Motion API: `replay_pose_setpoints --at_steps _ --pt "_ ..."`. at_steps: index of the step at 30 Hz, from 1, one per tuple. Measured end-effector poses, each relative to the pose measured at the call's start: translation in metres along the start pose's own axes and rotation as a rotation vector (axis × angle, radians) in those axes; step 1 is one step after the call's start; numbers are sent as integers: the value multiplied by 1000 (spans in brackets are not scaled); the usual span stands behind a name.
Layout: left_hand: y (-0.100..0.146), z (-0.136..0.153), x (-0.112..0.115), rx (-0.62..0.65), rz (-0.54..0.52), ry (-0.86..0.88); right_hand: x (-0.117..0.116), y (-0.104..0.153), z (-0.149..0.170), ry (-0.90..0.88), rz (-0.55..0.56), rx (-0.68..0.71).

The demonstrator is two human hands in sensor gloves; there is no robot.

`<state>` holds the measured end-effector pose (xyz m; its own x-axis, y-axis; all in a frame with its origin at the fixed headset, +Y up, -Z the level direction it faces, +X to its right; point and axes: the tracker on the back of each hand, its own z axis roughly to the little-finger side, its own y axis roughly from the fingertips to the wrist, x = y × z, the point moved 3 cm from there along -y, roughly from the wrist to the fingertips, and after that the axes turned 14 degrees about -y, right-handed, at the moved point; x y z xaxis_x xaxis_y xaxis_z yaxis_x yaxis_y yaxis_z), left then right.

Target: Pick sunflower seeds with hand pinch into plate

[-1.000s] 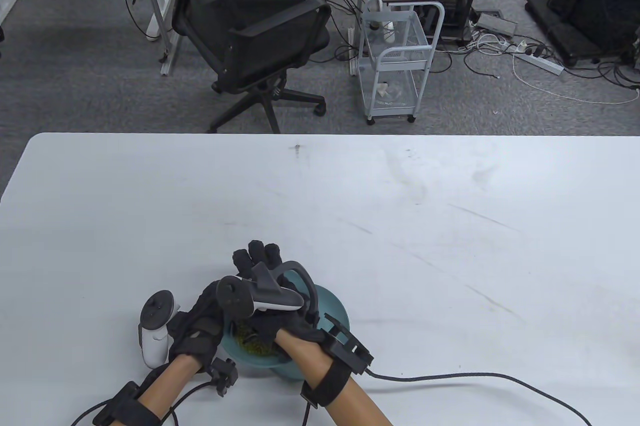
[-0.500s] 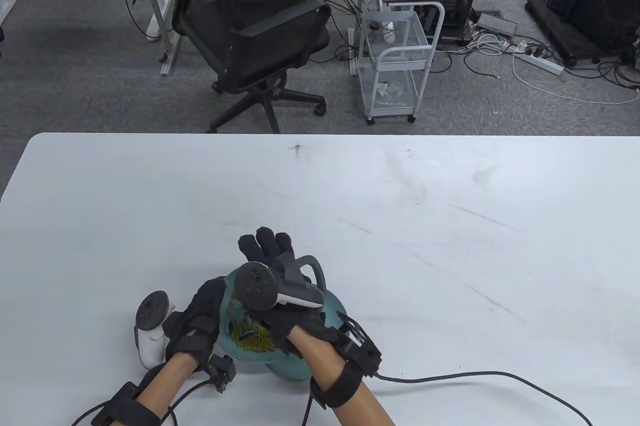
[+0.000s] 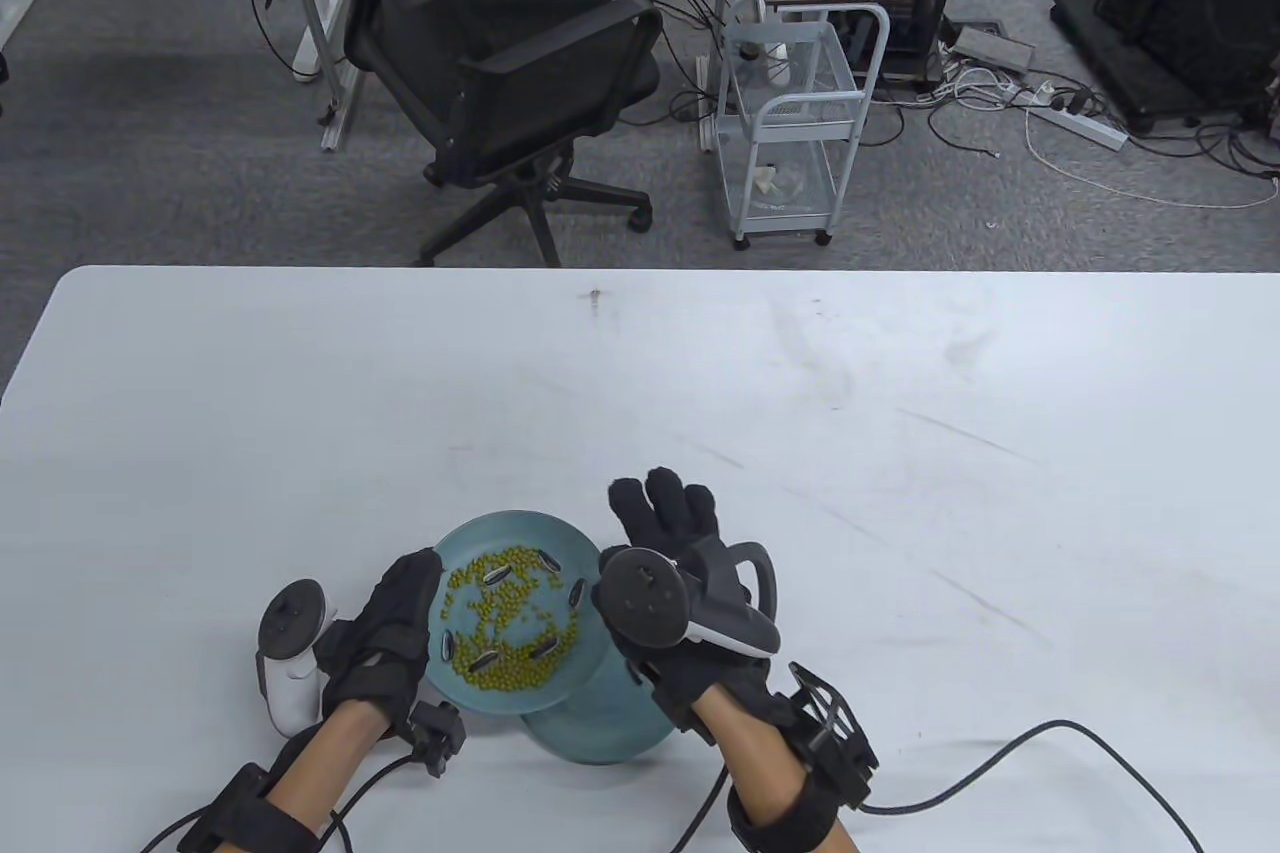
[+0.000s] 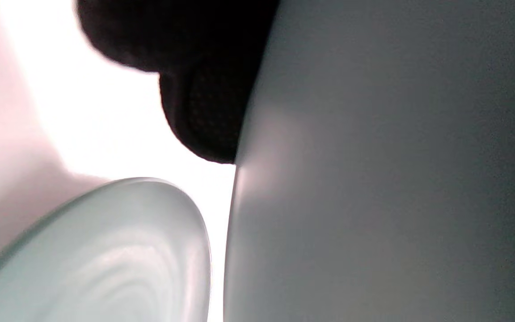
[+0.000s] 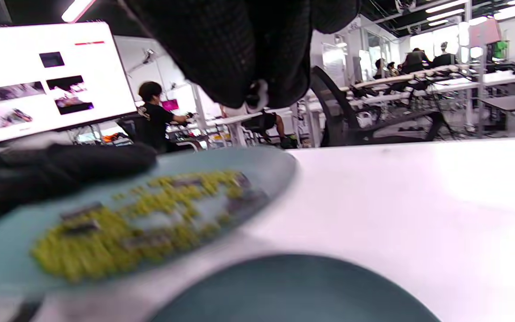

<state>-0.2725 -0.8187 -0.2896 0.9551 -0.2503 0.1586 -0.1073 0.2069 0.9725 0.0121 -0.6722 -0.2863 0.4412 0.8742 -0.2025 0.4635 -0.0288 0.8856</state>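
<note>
A light blue plate point(image 3: 512, 523) carries many green beans point(image 3: 505, 598) and several striped sunflower seeds point(image 3: 497, 576). My left hand point(image 3: 420, 598) grips its left rim, thumb on top, and holds it a little above the table. It overlaps a second, darker teal plate point(image 3: 612, 725) with nothing seen in it, lying below and to the right. My right hand point(image 3: 660, 505) is just right of the upper plate, fingers stretched out and holding nothing. The right wrist view shows the filled plate point(image 5: 266, 167), the teal plate point(image 5: 293, 286) and my left thumb point(image 5: 61, 167).
The white table point(image 3: 900, 453) stretches far and right of the plates. A black cable point(image 3: 1000, 753) trails from my right wrist across the near right. In the left wrist view the upper plate's underside point(image 4: 373, 179) fills the frame beside the lower plate point(image 4: 105, 250).
My right hand has come off the plate and moved right. The bean plate, before tilted and covered by that hand, now lies level in my left hand, with the lower plate showing.
</note>
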Motion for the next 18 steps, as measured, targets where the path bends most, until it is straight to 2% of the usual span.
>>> replay_pose_setpoints --at_steps 4,7,12,18 --pt "-1 0 -3 -2 -7 4 -26 6 40 -66 -63 -84" --pt "-2 1 -6 -6 -12 8 -45 4 56 -117 -111 -115" --pt "-2 1 -7 -3 -21 3 -67 -1 62 -66 -172 -136" --pt "-2 0 -6 11 -6 -1 -73 -4 63 -62 -183 -145"
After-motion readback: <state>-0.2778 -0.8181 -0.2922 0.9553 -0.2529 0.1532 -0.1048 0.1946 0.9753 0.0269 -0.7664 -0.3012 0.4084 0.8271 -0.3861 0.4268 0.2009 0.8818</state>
